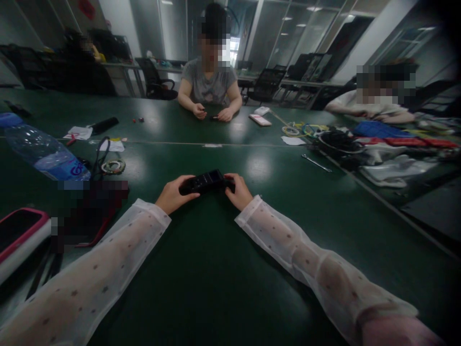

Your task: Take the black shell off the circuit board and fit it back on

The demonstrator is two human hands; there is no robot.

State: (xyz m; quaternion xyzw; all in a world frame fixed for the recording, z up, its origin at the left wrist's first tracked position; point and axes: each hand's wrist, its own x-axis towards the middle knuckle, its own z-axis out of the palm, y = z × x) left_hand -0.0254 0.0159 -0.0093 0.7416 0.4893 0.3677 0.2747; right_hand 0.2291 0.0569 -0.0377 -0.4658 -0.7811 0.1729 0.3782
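Observation:
A black handheld device [207, 181] with a small screen and buttons lies lengthwise, tilted slightly up to the right, over the green table [201, 278]. My left hand [175, 193] is wrapped round its left end, thumb along the near edge. At its right end, my right hand [237, 191] is closed with thumb and fingers round a small dark piece whose shape I cannot make out. That piece is close against the device; whether they are joined is unclear.
On the left are a plastic bottle [46, 151], a pink-edged phone [21, 230] and a bracelet [113, 166]. A wrench [316, 163] and piled cables [338, 142] lie to the right. A person [210, 81] sits opposite, another at the far right.

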